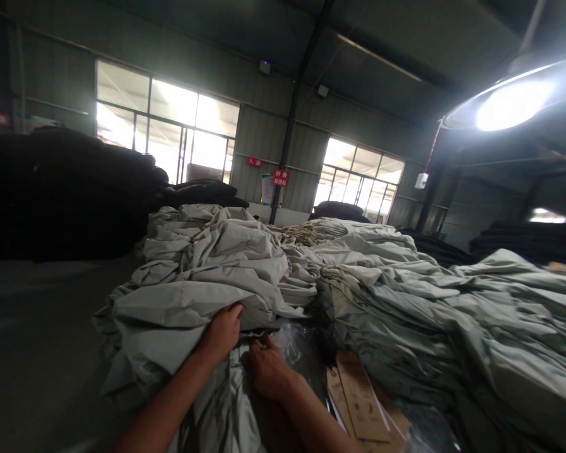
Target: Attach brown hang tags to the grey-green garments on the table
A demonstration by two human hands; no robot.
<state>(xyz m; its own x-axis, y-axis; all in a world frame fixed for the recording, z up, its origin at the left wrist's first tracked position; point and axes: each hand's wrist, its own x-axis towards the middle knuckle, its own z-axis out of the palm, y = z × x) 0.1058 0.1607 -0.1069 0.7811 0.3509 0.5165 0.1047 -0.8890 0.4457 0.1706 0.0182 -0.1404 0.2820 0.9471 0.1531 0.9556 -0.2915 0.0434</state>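
A: Hands?

B: Left hand (223, 331) closed on a fold of the pale grey-green fabric pile (207, 277), thumb on top, at the pile's near edge; right hand (265, 368) lies knuckles up just beside it, fingers curled into crinkly clear plastic film (295, 346) (can't tell whether it grips).

A: Textures?

B: Cloth matte, creased, heaped in loose folds; flat brown cardboard tags (361, 399) near the right wrist, print unreadable; red wall signs (280, 177) too blurred to read.
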